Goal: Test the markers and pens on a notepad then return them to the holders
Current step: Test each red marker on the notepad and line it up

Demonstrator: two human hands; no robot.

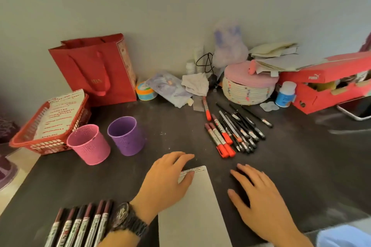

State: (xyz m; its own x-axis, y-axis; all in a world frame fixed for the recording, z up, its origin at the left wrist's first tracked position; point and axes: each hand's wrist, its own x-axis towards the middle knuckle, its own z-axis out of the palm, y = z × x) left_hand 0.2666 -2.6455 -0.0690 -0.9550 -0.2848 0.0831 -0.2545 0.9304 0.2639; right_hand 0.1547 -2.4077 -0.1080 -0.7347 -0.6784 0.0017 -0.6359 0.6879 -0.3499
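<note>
A white notepad (197,206) lies on the dark table near the front edge. My left hand (168,178) rests on its top left corner with fingers spread flat. My right hand (259,194) lies open on the table just right of the notepad, holding nothing. A pile of red-capped markers (218,136) and black pens (243,128) lies beyond the notepad to the right. A row of several dark-capped markers (80,224) lies at the front left. A pink holder (89,144) and a purple holder (125,135) stand upright at the left.
A red mesh basket (26,136) with papers sits far left, a red paper bag (96,68) behind it. A woven basket with pink lid (249,86), a white bottle (285,94) and a red shoebox (329,90) line the back right against the wall.
</note>
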